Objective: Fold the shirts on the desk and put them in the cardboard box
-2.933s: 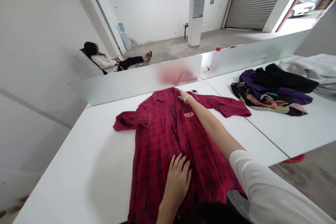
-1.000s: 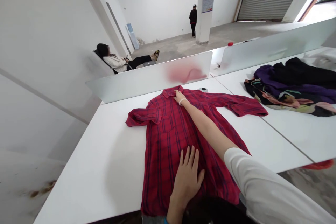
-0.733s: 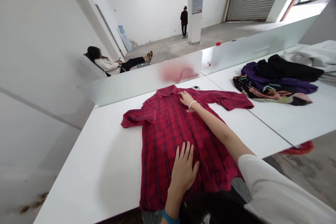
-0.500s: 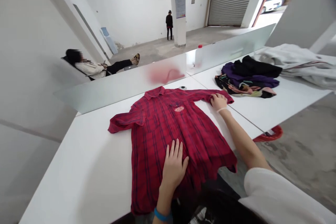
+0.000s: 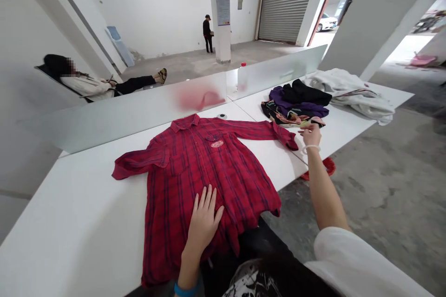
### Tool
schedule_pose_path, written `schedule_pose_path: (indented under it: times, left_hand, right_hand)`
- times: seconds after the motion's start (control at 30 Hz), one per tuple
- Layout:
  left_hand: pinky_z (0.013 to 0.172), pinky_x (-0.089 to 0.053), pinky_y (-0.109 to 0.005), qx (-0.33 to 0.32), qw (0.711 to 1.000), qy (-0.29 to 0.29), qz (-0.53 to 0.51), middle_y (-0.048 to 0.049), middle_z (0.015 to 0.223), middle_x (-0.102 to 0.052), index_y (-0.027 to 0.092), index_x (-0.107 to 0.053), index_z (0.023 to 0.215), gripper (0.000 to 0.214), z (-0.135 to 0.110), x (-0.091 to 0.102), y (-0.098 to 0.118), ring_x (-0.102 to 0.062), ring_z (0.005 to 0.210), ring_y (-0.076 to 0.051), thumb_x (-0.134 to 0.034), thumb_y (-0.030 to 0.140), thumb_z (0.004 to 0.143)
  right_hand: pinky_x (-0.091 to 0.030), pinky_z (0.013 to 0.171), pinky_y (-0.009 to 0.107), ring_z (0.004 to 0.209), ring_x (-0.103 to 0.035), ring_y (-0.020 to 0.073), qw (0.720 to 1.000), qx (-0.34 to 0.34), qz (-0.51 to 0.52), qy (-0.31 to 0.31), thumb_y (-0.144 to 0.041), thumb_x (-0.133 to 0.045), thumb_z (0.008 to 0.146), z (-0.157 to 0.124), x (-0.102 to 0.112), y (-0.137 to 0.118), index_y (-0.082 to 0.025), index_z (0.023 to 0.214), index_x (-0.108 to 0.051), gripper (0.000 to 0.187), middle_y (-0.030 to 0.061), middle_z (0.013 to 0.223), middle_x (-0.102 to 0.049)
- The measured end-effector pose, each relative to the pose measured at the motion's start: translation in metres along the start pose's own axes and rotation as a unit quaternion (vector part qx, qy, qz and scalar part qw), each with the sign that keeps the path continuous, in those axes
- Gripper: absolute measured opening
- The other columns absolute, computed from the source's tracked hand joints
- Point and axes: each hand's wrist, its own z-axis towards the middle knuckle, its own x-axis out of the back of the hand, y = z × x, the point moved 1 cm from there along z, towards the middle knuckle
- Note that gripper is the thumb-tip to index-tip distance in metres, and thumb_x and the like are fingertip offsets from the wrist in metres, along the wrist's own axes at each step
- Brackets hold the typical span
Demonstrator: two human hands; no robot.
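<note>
A red plaid shirt [image 5: 195, 162] lies spread front up on the white table [image 5: 101, 222], its collar toward the glass divider and both sleeves out to the sides. My left hand [image 5: 204, 218] rests flat on the lower front of the shirt, fingers stretched out. Beyond the cuff of the sleeve on the right, my right hand [image 5: 311, 134] is raised with its fingers apart and nothing in them. It is off the shirt and beside the near edge of a heap of dark clothes [image 5: 296, 102].
A frosted divider [image 5: 146, 113] runs along the table's back. Pale clothes [image 5: 351, 93] lie at the right end. A bottle with a red cap [image 5: 243, 76] stands behind the divider. One person [image 5: 94, 84] reclines at left; another [image 5: 207, 33] stands farther back.
My right hand has let go of the shirt's cuff and moved right, toward the clothes heap. My left hand stays on the shirt. The view has swung to the right.
</note>
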Motion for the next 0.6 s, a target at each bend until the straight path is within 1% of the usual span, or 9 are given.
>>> schedule_pose_path:
  times: [0.1, 0.2, 0.27, 0.33, 0.4, 0.43, 0.5, 0.53, 0.6]
  left_hand:
    - [0.109, -0.033, -0.052, -0.004, 1.000, -0.002, 0.003, -0.0130, 0.149, -0.034, 0.011, -0.032, 0.143, 0.056, -0.003, 0.000, 0.000, -0.028, 0.139, -0.028, -0.034, 0.039, 0.095]
    - [0.108, -0.034, -0.052, -0.009, 1.000, 0.001, 0.009, -0.0137, 0.148, -0.036, 0.010, -0.035, 0.142, 0.055, -0.003, -0.003, -0.001, -0.030, 0.138, -0.029, -0.034, 0.039, 0.095]
    - [0.108, -0.034, -0.053, -0.010, 1.000, 0.004, 0.012, -0.0142, 0.147, -0.037, 0.010, -0.036, 0.141, 0.055, -0.002, -0.005, -0.002, -0.032, 0.137, -0.030, -0.034, 0.040, 0.095]
    - [0.108, -0.034, -0.053, -0.008, 1.000, 0.004, 0.010, -0.0139, 0.147, -0.038, 0.011, -0.035, 0.142, 0.055, -0.001, -0.006, -0.002, -0.031, 0.137, -0.029, -0.034, 0.039, 0.095]
    - [0.108, -0.033, -0.053, -0.004, 1.000, 0.001, 0.006, -0.0136, 0.147, -0.038, 0.013, -0.034, 0.143, 0.055, -0.001, -0.005, -0.002, -0.030, 0.138, -0.029, -0.034, 0.039, 0.095]
    - [0.109, -0.032, -0.053, -0.003, 1.000, -0.002, 0.005, -0.0138, 0.147, -0.037, 0.013, -0.033, 0.143, 0.055, -0.001, -0.004, -0.001, -0.030, 0.138, -0.029, -0.034, 0.039, 0.095]
    - [0.109, -0.032, -0.053, 0.000, 1.000, -0.007, 0.005, -0.0143, 0.147, -0.037, 0.012, -0.034, 0.143, 0.055, -0.001, -0.002, 0.000, -0.029, 0.138, -0.029, -0.034, 0.040, 0.095]
    - [0.109, -0.032, -0.052, 0.000, 1.000, -0.009, 0.006, -0.0142, 0.147, -0.036, 0.012, -0.034, 0.143, 0.055, -0.001, -0.001, 0.001, -0.029, 0.138, -0.029, -0.034, 0.039, 0.095]
    - [0.109, -0.032, -0.052, 0.000, 1.000, -0.010, 0.005, -0.0138, 0.148, -0.035, 0.012, -0.033, 0.143, 0.055, -0.001, 0.000, 0.001, -0.028, 0.139, -0.028, -0.034, 0.039, 0.095]
  right_hand:
    - [-0.051, 0.070, 0.036, 0.078, -0.066, 0.0222, 1.000, -0.018, 0.003, -0.015, -0.025, -0.029, 0.089, -0.008, 0.012, 0.017, -0.011, 0.115, -0.057, 0.041, 0.0157, 0.091, -0.068]
    - [-0.049, 0.081, 0.038, 0.094, -0.064, 0.0250, 0.998, 0.018, 0.011, -0.060, -0.042, -0.047, 0.086, -0.033, 0.003, 0.015, -0.014, 0.118, -0.059, 0.044, 0.0163, 0.104, -0.067]
    - [-0.043, 0.095, 0.044, 0.117, -0.053, 0.0297, 0.994, 0.056, 0.006, -0.095, -0.051, -0.062, 0.076, -0.053, -0.010, 0.007, -0.019, 0.126, -0.056, 0.060, 0.0160, 0.127, -0.057]
    - [-0.032, 0.102, 0.054, 0.132, -0.035, 0.0370, 0.989, 0.078, -0.029, -0.122, -0.056, -0.068, 0.070, -0.070, -0.019, -0.001, -0.023, 0.129, -0.054, 0.070, 0.0162, 0.146, -0.038]
    - [-0.026, 0.103, 0.061, 0.138, -0.021, 0.0414, 0.987, 0.078, -0.076, -0.118, -0.055, -0.063, 0.076, -0.077, -0.022, -0.009, -0.021, 0.123, -0.060, 0.058, 0.0161, 0.153, -0.024]
    - [-0.025, 0.102, 0.062, 0.139, -0.019, 0.0413, 0.987, 0.080, -0.092, -0.102, -0.051, -0.060, 0.080, -0.078, -0.020, -0.014, -0.020, 0.115, -0.064, 0.047, 0.0155, 0.153, -0.022]
    - [-0.026, 0.102, 0.059, 0.137, -0.025, 0.0390, 0.991, 0.083, -0.082, -0.060, -0.039, -0.055, 0.086, -0.071, -0.014, -0.029, -0.017, 0.096, -0.068, 0.027, 0.0160, 0.149, -0.031]
    - [-0.030, 0.101, 0.056, 0.132, -0.034, 0.0376, 0.993, 0.083, -0.065, -0.045, -0.033, -0.053, 0.087, -0.065, -0.011, -0.038, -0.016, 0.087, -0.067, 0.022, 0.0178, 0.143, -0.042]
    - [-0.039, 0.092, 0.048, 0.113, -0.054, 0.0337, 0.997, 0.074, -0.025, -0.028, -0.028, -0.049, 0.088, -0.051, -0.002, -0.062, -0.015, 0.077, -0.063, 0.023, 0.0204, 0.116, -0.062]
